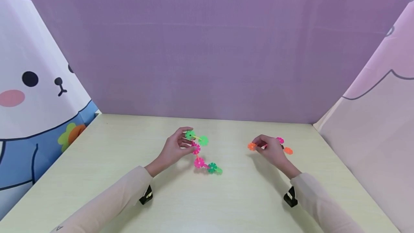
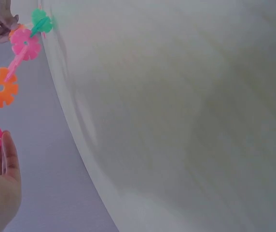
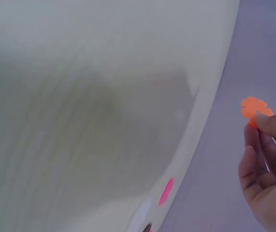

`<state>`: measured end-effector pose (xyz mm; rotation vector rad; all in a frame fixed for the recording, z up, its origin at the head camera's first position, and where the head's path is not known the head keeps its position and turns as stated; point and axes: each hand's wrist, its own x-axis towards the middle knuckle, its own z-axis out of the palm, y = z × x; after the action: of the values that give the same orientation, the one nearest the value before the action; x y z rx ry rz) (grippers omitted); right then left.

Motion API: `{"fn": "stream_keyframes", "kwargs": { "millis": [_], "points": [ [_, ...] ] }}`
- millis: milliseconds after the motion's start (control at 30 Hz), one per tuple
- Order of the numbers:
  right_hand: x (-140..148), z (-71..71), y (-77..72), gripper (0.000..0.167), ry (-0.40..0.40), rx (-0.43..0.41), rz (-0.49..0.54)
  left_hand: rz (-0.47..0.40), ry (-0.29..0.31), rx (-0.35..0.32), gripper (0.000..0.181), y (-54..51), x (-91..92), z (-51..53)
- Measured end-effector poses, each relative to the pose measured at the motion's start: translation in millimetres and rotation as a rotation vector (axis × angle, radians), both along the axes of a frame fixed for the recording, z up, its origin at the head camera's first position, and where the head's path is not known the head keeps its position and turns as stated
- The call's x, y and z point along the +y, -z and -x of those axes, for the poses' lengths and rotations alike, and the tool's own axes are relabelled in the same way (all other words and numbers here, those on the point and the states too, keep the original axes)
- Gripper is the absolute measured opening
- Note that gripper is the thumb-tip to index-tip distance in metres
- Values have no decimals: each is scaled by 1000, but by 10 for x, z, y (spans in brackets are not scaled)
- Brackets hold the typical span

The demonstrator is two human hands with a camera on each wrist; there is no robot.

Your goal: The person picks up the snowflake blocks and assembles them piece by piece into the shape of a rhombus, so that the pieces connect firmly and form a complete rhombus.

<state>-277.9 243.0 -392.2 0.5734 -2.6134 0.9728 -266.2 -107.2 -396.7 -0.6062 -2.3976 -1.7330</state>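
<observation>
Beside right hand (image 1: 273, 150): pink disc (image 1: 280, 140), orange disc (image 1: 288, 151); purple backdrop (image 1: 207, 53) behind.

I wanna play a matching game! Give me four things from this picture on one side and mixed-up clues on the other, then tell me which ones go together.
Things
1. Left hand
2. Right hand
3. Table
4. Backdrop behind the table

Clues
A. Plain purple
B. Pinches an orange flower disc
C. Pale cream, below both hands
D. Holds a chain of flower discs, with pink and green ones in it

Right pairs
1-D, 2-B, 3-C, 4-A
</observation>
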Motion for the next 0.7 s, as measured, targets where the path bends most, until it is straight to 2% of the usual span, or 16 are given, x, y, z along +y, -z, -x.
{"fn": "stream_keyframes", "kwargs": {
  "millis": [100, 400, 633, 700],
  "points": [
    [-119, -12, -6, 15, 0, 9, 30, -3, 6, 9, 61, 0, 2, -1],
    [-500, -70, -38, 13, -65, 21, 137, -6, 2, 6, 61, -26, 19, -21],
    [-762, -83, -39, 13, -103, 25, 164, -19, 5, -1, 59, -202, 55, -167],
    [-828, -85, -45, 13, -112, 33, 173, -18, 2, 1, 58, -205, 58, -169]
  ]
}}
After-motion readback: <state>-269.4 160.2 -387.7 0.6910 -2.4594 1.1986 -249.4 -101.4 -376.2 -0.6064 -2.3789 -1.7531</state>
